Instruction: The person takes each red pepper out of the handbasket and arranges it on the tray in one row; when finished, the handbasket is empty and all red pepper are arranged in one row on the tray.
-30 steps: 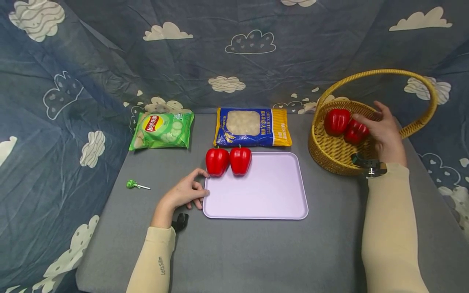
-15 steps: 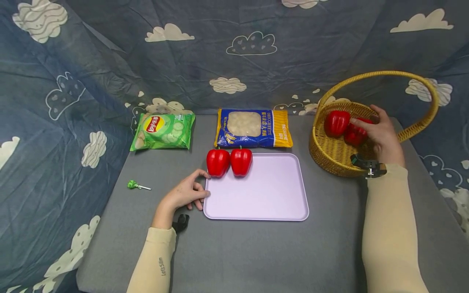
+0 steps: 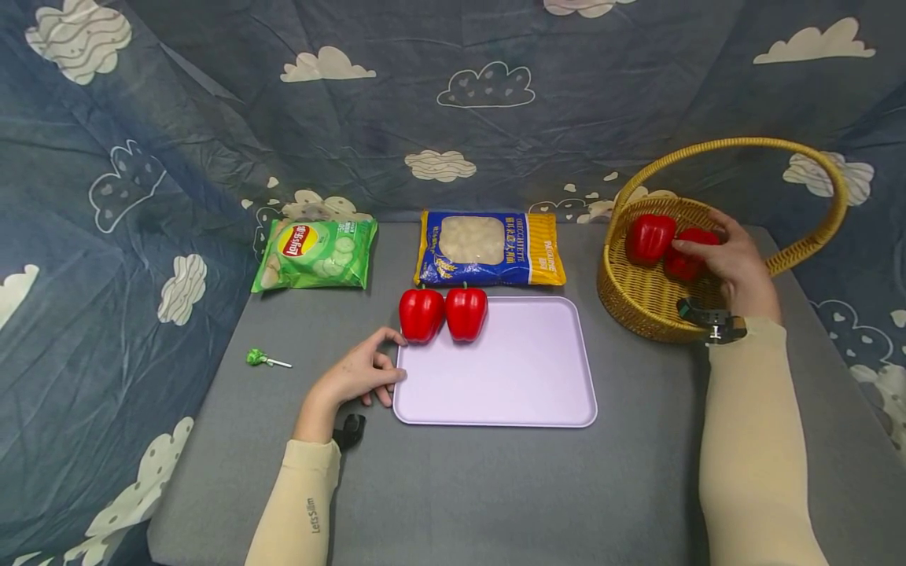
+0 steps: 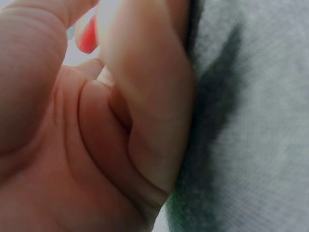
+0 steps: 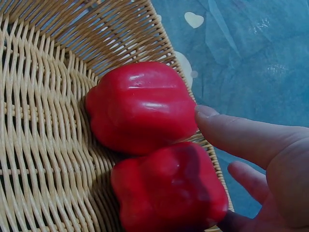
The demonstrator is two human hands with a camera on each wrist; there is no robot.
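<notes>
My left hand (image 3: 361,369) is at the left rim of a pale purple tray (image 3: 495,393), its thumb and fingers holding that edge. Two red bell peppers (image 3: 465,313) stand side by side at the tray's upper left. In the head view my right hand (image 3: 739,263) reaches over a wicker basket (image 3: 637,314) with two more red bell peppers inside. Its thumb passes over the nearer pepper (image 5: 169,191). In the right wrist view the thumb tip is right at the other pepper (image 5: 142,108), and the fingers are spread, not wrapped round either one.
Behind the tray lies a blue and yellow pasta bag (image 3: 488,248). A green chip bag (image 3: 314,253) is at the back left, with a green lollipop (image 3: 258,357) in front of it. The basket's tall handle (image 3: 736,143) arches above the right hand.
My right hand has shifted slightly left and lower over the peppers in the basket. The left hand keeps its place at the tray; the peppers on the tray have not moved.
</notes>
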